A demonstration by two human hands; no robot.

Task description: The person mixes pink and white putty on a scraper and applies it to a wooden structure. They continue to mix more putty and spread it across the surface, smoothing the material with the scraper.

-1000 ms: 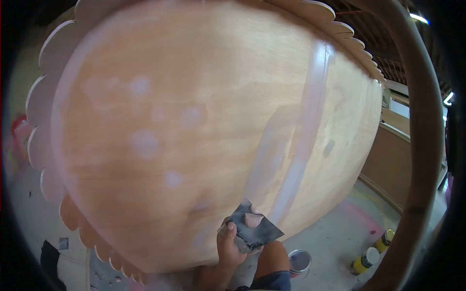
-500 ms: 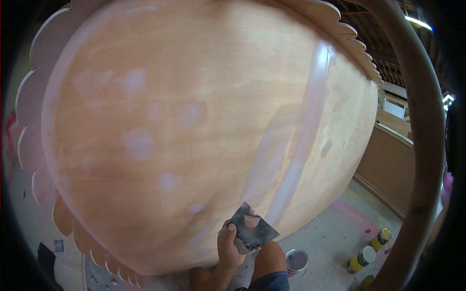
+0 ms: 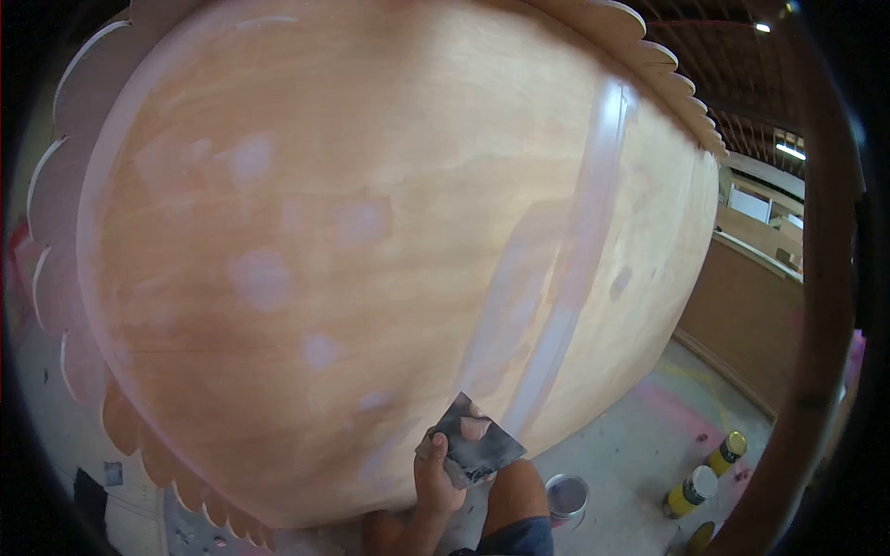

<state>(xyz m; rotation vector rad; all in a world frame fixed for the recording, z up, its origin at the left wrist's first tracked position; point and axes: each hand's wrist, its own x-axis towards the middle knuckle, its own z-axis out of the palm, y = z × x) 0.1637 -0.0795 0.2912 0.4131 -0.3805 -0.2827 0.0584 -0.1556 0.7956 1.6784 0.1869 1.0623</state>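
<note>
My left hand (image 3: 436, 477) is low in the view, closed around a dark square plate (image 3: 487, 449). Its thumb presses on the plate's left corner, while the other fingers are mostly hidden underneath. A pinkish lump of what looks like filler (image 3: 475, 428) sits on the plate's upper part, with grey smears along the lower edge. Behind the plate rises a big curved plywood panel (image 3: 389, 296) with pale pinkish patches and stripes. My right hand is out of view. Close to the lens at the right is a blurred brown curved shape (image 3: 820, 278), possibly my raised right arm.
An open metal can (image 3: 566, 500) stands on the floor right of my bare knee (image 3: 516, 496). Farther right are yellow-labelled cans (image 3: 691, 491). Scalloped trim (image 3: 79, 213) edges the panel. A brown board wall (image 3: 742, 310) stands at the right.
The brown shape at the right has shifted rightward at its top and darkened, uncovering more roof. The plate and my left hand have barely moved.
</note>
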